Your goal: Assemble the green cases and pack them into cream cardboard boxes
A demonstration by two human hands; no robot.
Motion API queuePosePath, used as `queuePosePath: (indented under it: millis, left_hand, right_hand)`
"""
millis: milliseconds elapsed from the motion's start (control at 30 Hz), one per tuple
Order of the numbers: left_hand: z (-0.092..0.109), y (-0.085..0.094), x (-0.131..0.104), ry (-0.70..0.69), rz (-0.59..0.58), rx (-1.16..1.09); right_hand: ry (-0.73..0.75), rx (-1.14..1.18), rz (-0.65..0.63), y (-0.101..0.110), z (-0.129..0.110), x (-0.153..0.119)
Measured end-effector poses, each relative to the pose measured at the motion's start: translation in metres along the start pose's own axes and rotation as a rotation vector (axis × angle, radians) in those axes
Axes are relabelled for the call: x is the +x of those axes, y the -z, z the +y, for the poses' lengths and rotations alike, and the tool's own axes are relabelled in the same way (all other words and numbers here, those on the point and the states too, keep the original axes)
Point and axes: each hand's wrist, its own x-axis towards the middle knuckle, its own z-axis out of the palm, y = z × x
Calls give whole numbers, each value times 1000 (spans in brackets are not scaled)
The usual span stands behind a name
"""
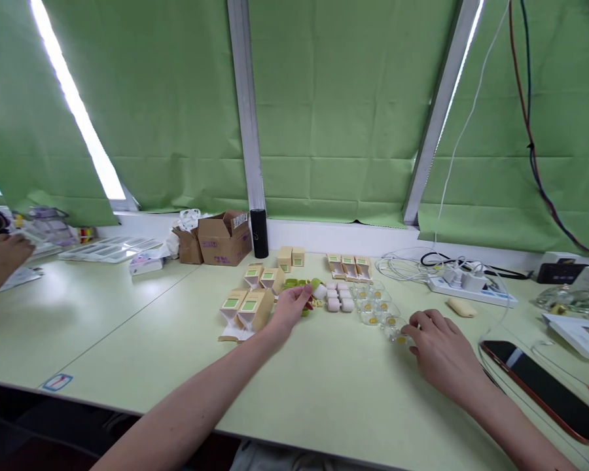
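My left hand [292, 307] is closed in a pinch on a small white jar with a green top [318, 288], held above the table. Green pieces [297, 284] lie just behind that hand. To its right stand pale pink jars [340, 304] in a tight group. My right hand [439, 347] has its fingertips closed on the edge of a clear cup with a yellow spot [395, 335], nearest of several clear cups [372, 306] in rows. Opened tan cartons with green labels [255, 307] stand left of my left hand.
More cartons [349, 267] and two closed boxes [290, 257] stand farther back. A cardboard box [224, 239] and a black cylinder [259, 233] are by the wall. On the right lie a power strip [471, 291], cables and a phone [544, 389]. Another person's hand [7, 256] is at far left.
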Motion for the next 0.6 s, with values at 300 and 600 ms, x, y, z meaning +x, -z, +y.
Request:
queuePosePath:
  millis: [300,600]
  left_hand:
    - [2,1,0,-19,28,44]
    - [3,2,1,-45,53,-9]
  right_hand:
    - [-25,258,-56,21,-47,31]
    - [27,513,-417,26,-110,96]
